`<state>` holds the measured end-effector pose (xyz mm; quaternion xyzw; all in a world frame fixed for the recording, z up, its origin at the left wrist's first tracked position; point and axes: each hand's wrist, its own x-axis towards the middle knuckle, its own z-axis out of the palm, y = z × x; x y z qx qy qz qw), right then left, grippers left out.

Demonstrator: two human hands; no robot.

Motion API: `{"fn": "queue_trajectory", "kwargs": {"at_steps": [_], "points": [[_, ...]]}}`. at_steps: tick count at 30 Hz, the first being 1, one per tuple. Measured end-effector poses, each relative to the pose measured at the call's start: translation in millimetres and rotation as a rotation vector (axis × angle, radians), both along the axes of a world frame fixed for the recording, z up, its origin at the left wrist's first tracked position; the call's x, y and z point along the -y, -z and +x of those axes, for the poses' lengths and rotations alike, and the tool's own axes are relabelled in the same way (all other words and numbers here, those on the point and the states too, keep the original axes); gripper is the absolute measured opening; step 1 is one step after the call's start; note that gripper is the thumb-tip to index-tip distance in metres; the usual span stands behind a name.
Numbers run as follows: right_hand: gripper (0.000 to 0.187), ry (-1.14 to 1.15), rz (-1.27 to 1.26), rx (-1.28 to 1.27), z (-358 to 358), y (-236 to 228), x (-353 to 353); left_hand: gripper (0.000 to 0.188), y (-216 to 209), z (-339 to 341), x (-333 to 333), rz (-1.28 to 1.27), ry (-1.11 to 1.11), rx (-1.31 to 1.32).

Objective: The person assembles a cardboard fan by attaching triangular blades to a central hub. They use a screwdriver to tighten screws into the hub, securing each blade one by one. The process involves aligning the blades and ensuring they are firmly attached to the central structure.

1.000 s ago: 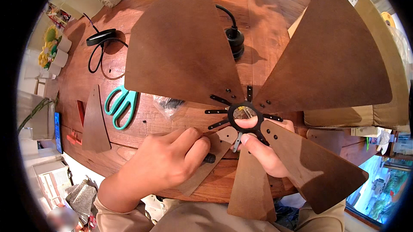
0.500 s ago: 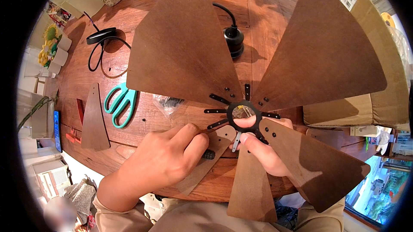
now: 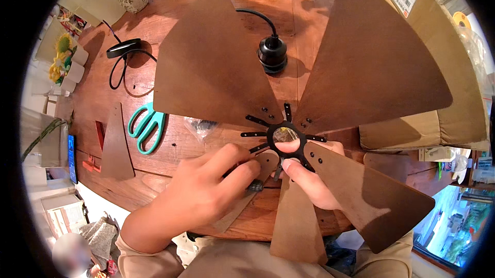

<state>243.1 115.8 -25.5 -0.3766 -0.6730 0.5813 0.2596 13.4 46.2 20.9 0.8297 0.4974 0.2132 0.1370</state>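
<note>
A black ring hub (image 3: pixel 271 132) with short, holed arms joins several brown fan-shaped panels (image 3: pixel 361 56). My right hand (image 3: pixel 312 185) grips the hub's lower edge, thumb on top and fingertips showing through the ring. A narrow panel (image 3: pixel 296 221) points toward me below that thumb. My left hand (image 3: pixel 211 185) is closed beside the hub, over another narrow panel (image 3: pixel 269 160) with small holes. From under its curled fingers peeks a short black ridged object (image 3: pixel 255 185); the rest is hidden by the hand.
Teal-handled scissors (image 3: pixel 148 128), a loose brown panel (image 3: pixel 116 146) and a small plastic bag (image 3: pixel 200 126) lie on the wooden table (image 3: pixel 175 195). Farther back are a black lamp socket (image 3: pixel 272 54) and a black disc with cable (image 3: pixel 124 47). A cardboard box (image 3: pixel 454 82) stands right.
The hub and its panels have shifted slightly left in view. My left fingers have moved closer to the hub, over the holed narrow panel. My right grip stays the same.
</note>
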Motion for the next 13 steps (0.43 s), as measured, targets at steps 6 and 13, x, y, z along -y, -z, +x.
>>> {"fn": "queue_trajectory", "kwargs": {"at_steps": [6, 13], "points": [[0.026, -0.008, -0.043, -0.045, -14, 4, 0, 0.040, 18, 3, -16, -0.008, -0.048, 0.118], [0.041, 0.077, -0.670, -0.394, 5, 34, 13, 0.015, 18, -15, 2, 0.185, -0.012, -0.040]]}}
